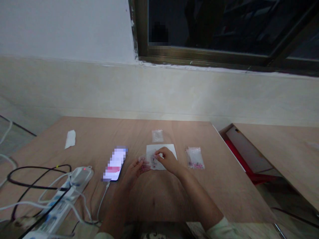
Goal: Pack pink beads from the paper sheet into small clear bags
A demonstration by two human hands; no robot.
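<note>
My left hand point(136, 170) and my right hand point(168, 159) meet over a white paper sheet point(171, 149) on the wooden table point(99, 132). Small pink beads point(154, 161) lie on the sheet between the hands. The left fingers pinch something small and pinkish near the sheet's left edge; it is too blurred to identify. The right fingertips pinch at the beads on the sheet. A clear bag with pink beads point(194, 158) lies right of my right hand. Another small clear bag point(157, 135) lies just beyond the sheet.
A phone point(115, 164) with a lit screen lies left of my hands, a white cable running from it. A power strip point(63, 199) with tangled white and black cables fills the near left. A white wrapper point(70, 138) lies far left. A second table point(281, 156) stands right.
</note>
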